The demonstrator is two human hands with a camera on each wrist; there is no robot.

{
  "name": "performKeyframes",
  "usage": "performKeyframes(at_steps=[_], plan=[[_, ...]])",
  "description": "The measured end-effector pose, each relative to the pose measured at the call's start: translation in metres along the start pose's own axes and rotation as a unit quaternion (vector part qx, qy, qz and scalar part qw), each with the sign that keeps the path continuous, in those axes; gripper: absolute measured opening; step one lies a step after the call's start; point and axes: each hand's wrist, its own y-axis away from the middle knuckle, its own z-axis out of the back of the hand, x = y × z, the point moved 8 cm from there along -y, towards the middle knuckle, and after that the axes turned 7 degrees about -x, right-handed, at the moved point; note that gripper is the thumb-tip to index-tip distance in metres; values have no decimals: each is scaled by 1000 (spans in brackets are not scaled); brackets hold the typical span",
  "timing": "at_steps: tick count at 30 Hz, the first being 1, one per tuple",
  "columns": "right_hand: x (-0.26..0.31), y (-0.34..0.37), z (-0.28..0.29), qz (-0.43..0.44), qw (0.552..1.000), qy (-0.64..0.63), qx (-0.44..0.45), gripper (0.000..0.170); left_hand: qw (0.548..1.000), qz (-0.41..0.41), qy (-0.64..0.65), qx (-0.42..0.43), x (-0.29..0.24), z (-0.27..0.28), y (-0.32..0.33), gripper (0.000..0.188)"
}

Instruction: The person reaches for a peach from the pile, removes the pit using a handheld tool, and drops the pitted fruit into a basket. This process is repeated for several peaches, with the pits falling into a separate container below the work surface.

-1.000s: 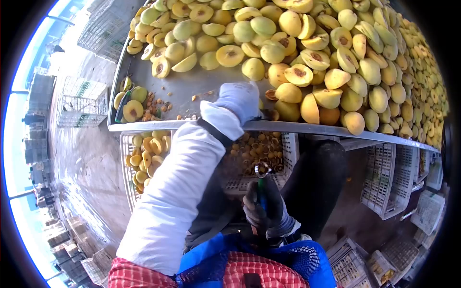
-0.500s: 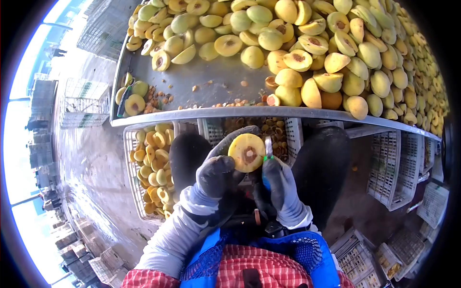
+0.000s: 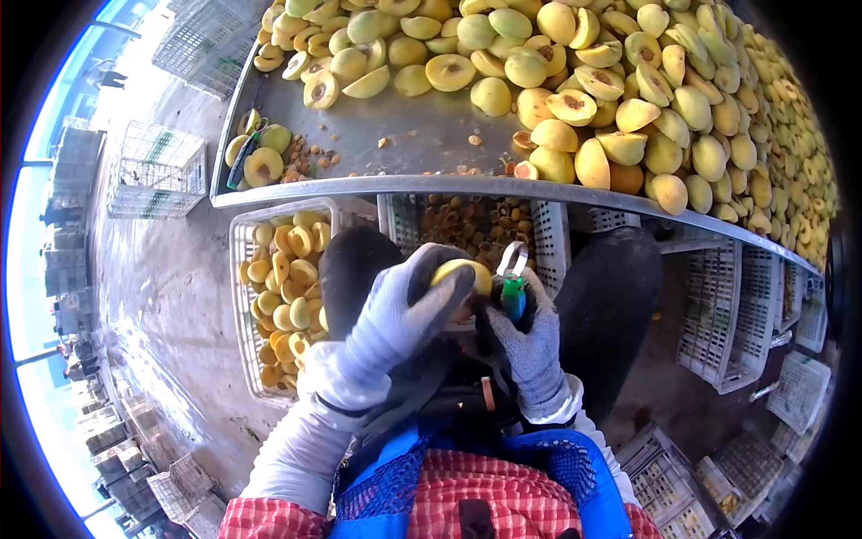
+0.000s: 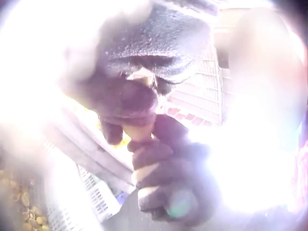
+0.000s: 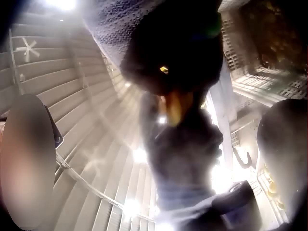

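In the head view my gloved left hand (image 3: pixel 400 301) holds a yellow peach half (image 3: pixel 467 269) above my lap, its fingers and thumb round the edge. The fruit is tilted, so its cut face is mostly hidden. Just right of it, my gloved right hand (image 3: pixel 528 346) grips a pitting tool by its green and blue handle (image 3: pixel 513 298). The metal loop (image 3: pixel 514 258) points up beside the fruit. A strip of yellow flesh (image 5: pixel 177 109) shows between the dark gloves in the right wrist view. Glare washes out much of the left wrist view.
A metal table (image 3: pixel 395 185) bears a big heap of peach halves (image 3: pixel 620 99). Below its edge, a crate (image 3: pixel 549 235) holds brown pits, and another crate (image 3: pixel 235 269) at the left holds yellow halves. More crates (image 3: pixel 718 314) stand at the right.
The left hand came back from the table with a peach half to the right hand over the lap. Since then the fruit has tilted, its cut face turning out of sight; the tool's loop now shows broadside.
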Motion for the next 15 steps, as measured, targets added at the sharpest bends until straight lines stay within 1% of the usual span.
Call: performKeyframes(at_steps=[1,2,3,4,5,6,7,9,10,11,12,13,15], plan=[[3,0,-1,14,1000,26,-8,21,998,39,-30,40,8,1,-1,32],[6,0,-2,29,998,52,-17,20,996,79,21,29,20,2,-1,34],[10,-1,-2,46,996,77,-27,19,997,67,37,-28,19,6,-1,33],[21,1,-1,104,986,129,-37,18,994,54,53,-82,18,6,0,33],[28,5,-5,113,982,147,-26,18,987,42,70,-135,17,8,2,33],[35,13,-10,121,978,167,-15,18,986,12,96,-139,13,6,2,35],[39,19,-15,129,974,187,-4,18,970,21,188,-154,11,-3,8,37],[23,25,-18,118,978,172,2,18,975,-18,96,-198,10,-7,14,37],[20,24,-17,109,979,171,6,19,957,-3,179,-227,18,-12,17,36],[18,23,-17,100,980,169,11,19,952,-28,200,-231,18,-15,18,36],[27,25,-17,129,979,155,-3,19,945,-52,220,-236,18,-17,20,36],[26,25,-17,132,979,159,-6,21,937,-76,240,-241,16,-17,21,36],[24,29,-16,137,977,165,-9,23,940,-59,233,-242,15,-19,24,35]])
